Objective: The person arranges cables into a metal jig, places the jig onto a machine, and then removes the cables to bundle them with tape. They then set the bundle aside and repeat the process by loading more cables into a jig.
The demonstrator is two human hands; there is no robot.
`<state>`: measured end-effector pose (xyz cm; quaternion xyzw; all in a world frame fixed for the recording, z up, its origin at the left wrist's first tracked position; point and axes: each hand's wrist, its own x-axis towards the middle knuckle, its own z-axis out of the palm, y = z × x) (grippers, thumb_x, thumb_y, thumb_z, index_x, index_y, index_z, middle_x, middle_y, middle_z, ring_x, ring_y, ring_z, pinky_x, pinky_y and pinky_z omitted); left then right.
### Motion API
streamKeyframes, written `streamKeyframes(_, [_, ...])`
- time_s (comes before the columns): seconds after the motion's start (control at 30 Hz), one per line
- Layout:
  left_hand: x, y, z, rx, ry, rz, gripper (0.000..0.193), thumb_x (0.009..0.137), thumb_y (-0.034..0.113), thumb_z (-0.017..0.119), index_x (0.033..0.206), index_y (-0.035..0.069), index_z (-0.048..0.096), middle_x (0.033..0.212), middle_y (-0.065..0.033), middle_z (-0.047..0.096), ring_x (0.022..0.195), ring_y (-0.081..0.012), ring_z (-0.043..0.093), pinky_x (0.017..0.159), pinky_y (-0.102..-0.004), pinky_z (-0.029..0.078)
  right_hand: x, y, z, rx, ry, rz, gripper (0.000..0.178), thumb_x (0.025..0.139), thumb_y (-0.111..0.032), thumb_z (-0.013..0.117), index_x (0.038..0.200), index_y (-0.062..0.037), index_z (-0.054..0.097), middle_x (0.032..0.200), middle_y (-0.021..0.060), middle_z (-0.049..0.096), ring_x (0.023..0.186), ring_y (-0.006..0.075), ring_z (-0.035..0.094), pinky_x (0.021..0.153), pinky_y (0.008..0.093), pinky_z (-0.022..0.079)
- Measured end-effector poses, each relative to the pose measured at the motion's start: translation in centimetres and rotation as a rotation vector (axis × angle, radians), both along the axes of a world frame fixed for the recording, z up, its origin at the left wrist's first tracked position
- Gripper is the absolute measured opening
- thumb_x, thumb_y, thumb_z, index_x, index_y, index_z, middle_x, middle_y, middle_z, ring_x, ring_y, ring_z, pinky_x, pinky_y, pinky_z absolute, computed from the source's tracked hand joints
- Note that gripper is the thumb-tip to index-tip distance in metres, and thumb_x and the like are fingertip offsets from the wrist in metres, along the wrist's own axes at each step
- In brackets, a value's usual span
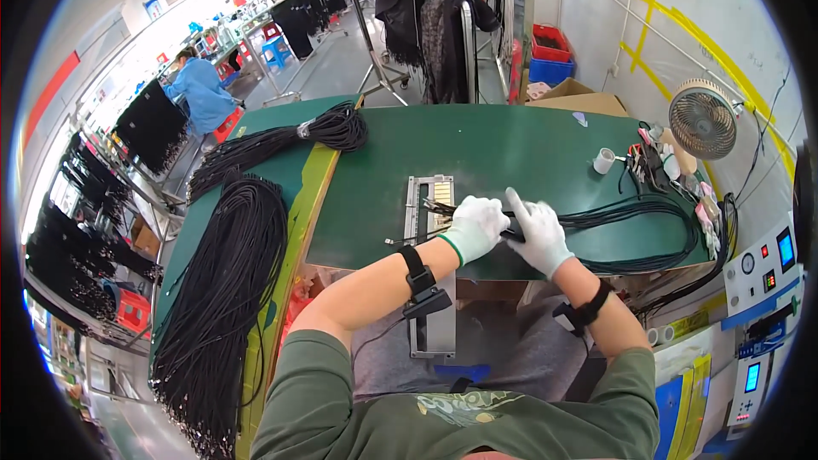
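Both of my hands wear white gloves and are close together near the front edge of the green table. My left hand (pixel 479 226) is closed around a bunch of black cables (pixel 630 215), whose thin ends stick out to its left. Just right of it, my right hand (pixel 538 237) grips the same bunch with its lower fingers, its index finger raised. The cables run from there to the right and loop back. Beside my left hand lies a slotted metal fixture (pixel 415 209) with a row of pale yellowish blocks, partly covered by the cable ends.
Big bundles of black cables (pixel 230 264) lie at the left, one tied (pixel 281 140). At the right are a white cup (pixel 604 160), a heap of tools (pixel 656 162), a fan (pixel 703 119) and instrument boxes (pixel 763 264). A person in blue (pixel 204 94) sits far left.
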<state>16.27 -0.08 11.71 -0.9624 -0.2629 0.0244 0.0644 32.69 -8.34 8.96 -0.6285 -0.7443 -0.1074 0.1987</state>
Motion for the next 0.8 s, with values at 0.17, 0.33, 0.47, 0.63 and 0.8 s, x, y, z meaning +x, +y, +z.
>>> streamKeyframes(0.17, [-5.3, 2.1, -0.7, 0.040, -0.216, -0.027, 0.023, 0.076, 0.035, 0.076, 0.092, 0.018, 0.075, 0.106, -0.0089, 0.064, 0.110, -0.0273, 0.061, 0.094, -0.0455, 0.045, 1.0, 2.4, -2.7, -0.193, 0.165, -0.067, 0.040, 0.084, -0.025, 0.071, 0.121, -0.0180, 0.059, 0.097, 0.0091, 0.068, 0.095, 0.0304, 0.066, 0.080, 0.0434, 0.053])
streamKeyframes(0.33, [-12.2, 2.3, -6.1, 0.124, -0.534, 0.170, 0.035, 0.077, 0.032, 0.074, 0.108, 0.017, 0.071, 0.124, -0.0165, 0.059, 0.119, -0.0353, 0.054, 0.105, -0.0469, 0.039, 3.6, 3.0, -4.6, -0.208, 0.135, -0.103, 0.021, 0.088, -0.023, 0.067, 0.108, -0.0192, 0.063, 0.092, 0.0065, 0.068, 0.091, 0.0306, 0.066, 0.077, 0.0432, 0.053])
streamKeyframes(0.47, [-14.4, 1.3, -9.0, 0.009, -0.742, 0.301, 0.042, 0.080, 0.030, 0.071, 0.119, 0.015, 0.067, 0.128, -0.0203, 0.057, 0.120, -0.0385, 0.053, 0.106, -0.0485, 0.040, 3.3, 3.1, -4.6, -0.221, 0.107, -0.114, 0.020, 0.087, -0.023, 0.067, 0.107, -0.0188, 0.064, 0.091, 0.0066, 0.067, 0.090, 0.0306, 0.066, 0.077, 0.0431, 0.053])
streamKeyframes(0.63, [-14.4, 0.8, -9.7, 0.038, -0.708, 0.371, 0.044, 0.081, 0.029, 0.070, 0.122, 0.015, 0.067, 0.131, -0.0219, 0.056, 0.119, -0.0399, 0.053, 0.106, -0.0484, 0.041, 3.4, 3.2, -5.0, -0.216, 0.127, -0.122, 0.021, 0.087, -0.022, 0.068, 0.107, -0.0180, 0.065, 0.092, 0.0073, 0.068, 0.092, 0.0309, 0.066, 0.078, 0.0430, 0.053])
streamKeyframes(0.8, [-14.5, 0.7, -9.4, 0.037, -0.727, 0.331, 0.039, 0.084, 0.027, 0.067, 0.120, 0.012, 0.068, 0.130, -0.0227, 0.057, 0.117, -0.0411, 0.055, 0.102, -0.0495, 0.043, 3.5, 3.1, -5.1, -0.179, 0.123, -0.098, 0.021, 0.087, -0.024, 0.068, 0.107, -0.0193, 0.064, 0.091, 0.0064, 0.067, 0.091, 0.0302, 0.066, 0.077, 0.0426, 0.053])
